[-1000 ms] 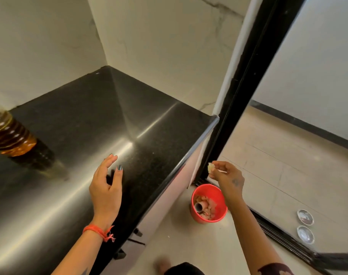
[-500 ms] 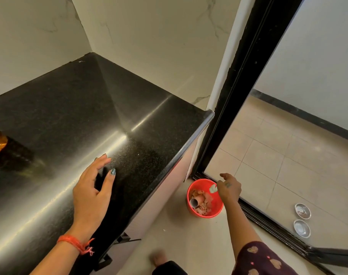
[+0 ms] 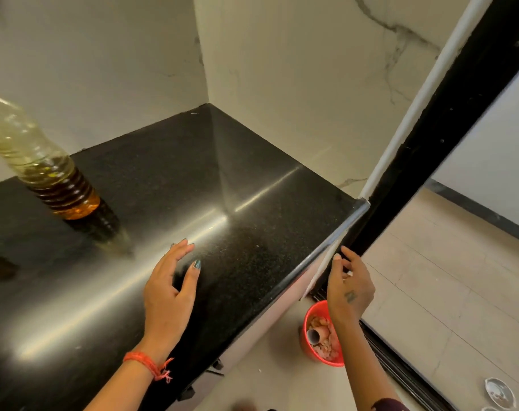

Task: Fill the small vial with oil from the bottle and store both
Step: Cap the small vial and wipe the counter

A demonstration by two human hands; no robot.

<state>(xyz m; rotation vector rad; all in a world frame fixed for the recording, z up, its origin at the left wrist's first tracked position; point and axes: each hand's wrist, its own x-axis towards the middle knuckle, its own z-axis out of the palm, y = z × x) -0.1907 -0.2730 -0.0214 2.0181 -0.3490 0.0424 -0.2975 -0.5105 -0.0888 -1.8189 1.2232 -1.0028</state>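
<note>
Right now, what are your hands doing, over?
Left hand open, flat on black stone counter. Right hand open, empty, above red bin. Clear plastic oil bottle untouched on counter. Nothing blocking it.

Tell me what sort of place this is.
Probably a home kitchen: a polished black stone counter against marble-look walls, an oil bottle standing on it, and a red bin of scraps on the floor.

A person's left hand (image 3: 168,295) reaches forward with palm down, fingers straight and slightly spread, thumb held apart to the right; painted nails show, and an orange thread band (image 3: 147,364) circles the wrist. The right hand (image 3: 348,287) is raised with its back to the camera, fingers loosely extended and holding nothing, a small mark on its back, forearm running down to a dark sleeve.
</note>
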